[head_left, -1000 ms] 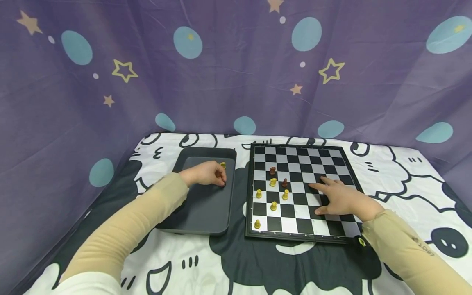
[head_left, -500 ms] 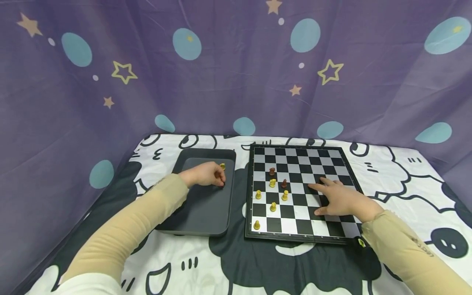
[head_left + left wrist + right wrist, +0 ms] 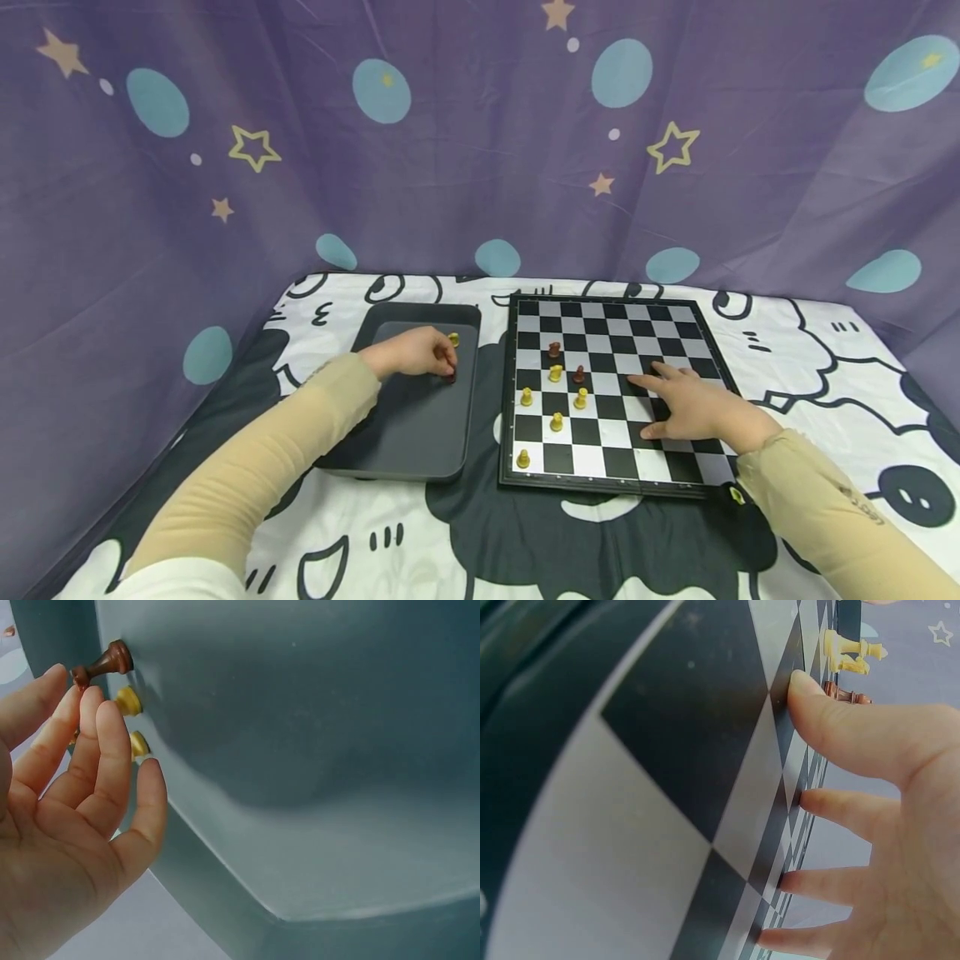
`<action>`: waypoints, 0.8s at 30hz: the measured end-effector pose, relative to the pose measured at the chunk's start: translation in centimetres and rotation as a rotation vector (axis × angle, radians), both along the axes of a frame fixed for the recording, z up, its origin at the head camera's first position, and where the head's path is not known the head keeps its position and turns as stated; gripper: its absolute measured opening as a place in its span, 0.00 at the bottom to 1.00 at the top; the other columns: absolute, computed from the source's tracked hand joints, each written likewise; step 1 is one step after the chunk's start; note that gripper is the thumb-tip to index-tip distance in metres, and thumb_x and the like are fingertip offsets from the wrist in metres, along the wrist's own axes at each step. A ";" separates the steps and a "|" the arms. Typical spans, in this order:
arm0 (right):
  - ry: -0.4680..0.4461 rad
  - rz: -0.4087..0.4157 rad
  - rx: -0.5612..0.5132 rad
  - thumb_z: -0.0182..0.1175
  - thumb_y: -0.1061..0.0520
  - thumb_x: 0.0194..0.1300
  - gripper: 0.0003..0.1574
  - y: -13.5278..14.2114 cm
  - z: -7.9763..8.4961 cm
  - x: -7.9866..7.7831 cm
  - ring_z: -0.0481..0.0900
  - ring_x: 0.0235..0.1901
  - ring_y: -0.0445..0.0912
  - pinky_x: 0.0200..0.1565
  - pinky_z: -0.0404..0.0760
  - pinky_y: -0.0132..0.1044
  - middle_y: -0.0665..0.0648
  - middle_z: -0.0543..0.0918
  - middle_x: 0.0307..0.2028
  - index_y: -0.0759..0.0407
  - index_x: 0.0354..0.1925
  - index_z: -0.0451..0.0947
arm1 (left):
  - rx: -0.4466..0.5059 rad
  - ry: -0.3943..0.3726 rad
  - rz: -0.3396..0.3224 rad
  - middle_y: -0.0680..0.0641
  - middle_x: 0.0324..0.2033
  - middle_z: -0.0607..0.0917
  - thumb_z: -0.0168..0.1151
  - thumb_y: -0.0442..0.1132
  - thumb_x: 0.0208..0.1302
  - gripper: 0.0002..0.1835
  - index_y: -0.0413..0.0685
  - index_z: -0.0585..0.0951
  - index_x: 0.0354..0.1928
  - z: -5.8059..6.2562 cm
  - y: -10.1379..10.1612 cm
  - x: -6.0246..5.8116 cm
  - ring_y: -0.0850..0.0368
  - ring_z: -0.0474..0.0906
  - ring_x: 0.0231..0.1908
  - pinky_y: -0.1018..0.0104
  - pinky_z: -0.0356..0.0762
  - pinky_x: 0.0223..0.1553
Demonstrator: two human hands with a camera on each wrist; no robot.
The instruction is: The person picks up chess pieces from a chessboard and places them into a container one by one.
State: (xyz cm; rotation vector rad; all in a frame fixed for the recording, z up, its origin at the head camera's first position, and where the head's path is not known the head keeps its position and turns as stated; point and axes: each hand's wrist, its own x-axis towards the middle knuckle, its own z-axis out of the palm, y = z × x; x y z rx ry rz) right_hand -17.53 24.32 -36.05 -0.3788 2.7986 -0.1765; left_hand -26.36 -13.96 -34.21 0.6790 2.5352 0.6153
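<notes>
In the dark grey tray (image 3: 420, 442), a brown chess piece (image 3: 109, 661) stands on the tray floor. My left hand (image 3: 416, 352) is at its top, thumb spread a little apart from the fingers, and the fingertips are beside or lightly touching its head. Two yellow chess pieces (image 3: 129, 700) stand behind the fingers, partly hidden. My right hand (image 3: 686, 404) rests with spread fingertips on the right part of the chessboard (image 3: 611, 458). Two brown pieces, one of them a small brown chess piece (image 3: 579, 375), and several yellow chess pieces (image 3: 581, 398) stand on the board's left side.
The tray lies left of the board on a black-and-white cartoon cloth (image 3: 390, 542). A small yellow-marked object (image 3: 736, 495) sits at the board's near right corner, by my sleeve. A purple curtain (image 3: 480, 150) hangs behind.
My left hand has loosened and drawn slightly up and left from the brown chess piece, which now shows below the fingertips. My right hand and the pieces on the board keep their places.
</notes>
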 end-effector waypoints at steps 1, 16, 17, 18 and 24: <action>0.002 0.000 0.000 0.71 0.36 0.46 0.54 0.0 0.0 0.0 0.55 0.62 0.77 0.52 0.63 0.72 0.76 0.57 0.67 0.54 0.67 0.65 | 0.007 0.001 0.003 0.45 0.35 0.85 0.62 0.33 0.62 0.08 0.38 0.83 0.42 0.1 -0.1 0.0 0.58 0.77 0.33 0.68 0.74 0.35; -0.002 0.008 -0.002 0.71 0.35 0.46 0.54 0.0 0.1 0.0 0.54 0.62 0.78 0.52 0.63 0.72 0.77 0.57 0.66 0.54 0.67 0.65 | 0.076 0.032 0.024 0.42 0.41 0.84 0.60 0.35 0.64 0.10 0.37 0.82 0.44 1.4 -0.4 0.3 0.54 0.79 0.38 0.63 0.76 0.39; -0.002 0.006 0.001 0.71 0.35 0.46 0.54 0.0 0.1 0.0 0.54 0.62 0.78 0.52 0.63 0.72 0.77 0.57 0.66 0.54 0.67 0.65 | 0.077 0.035 0.021 0.42 0.41 0.84 0.61 0.35 0.64 0.10 0.37 0.82 0.44 1.5 -0.3 0.3 0.54 0.79 0.38 0.63 0.76 0.40; -0.002 0.003 0.001 0.71 0.36 0.46 0.54 -0.1 0.1 0.0 0.54 0.62 0.78 0.53 0.63 0.72 0.77 0.57 0.67 0.54 0.67 0.65 | 0.078 0.036 0.018 0.43 0.40 0.84 0.61 0.35 0.64 0.10 0.37 0.82 0.44 1.5 -0.1 0.3 0.54 0.78 0.38 0.63 0.76 0.40; -0.006 0.005 -0.001 0.70 0.36 0.47 0.54 0.0 0.1 0.0 0.55 0.62 0.78 0.52 0.63 0.72 0.77 0.57 0.67 0.54 0.67 0.65 | 0.099 0.038 -0.016 0.46 0.35 0.85 0.61 0.36 0.64 0.11 0.37 0.81 0.44 1.8 0.8 0.7 0.57 0.77 0.34 0.66 0.73 0.37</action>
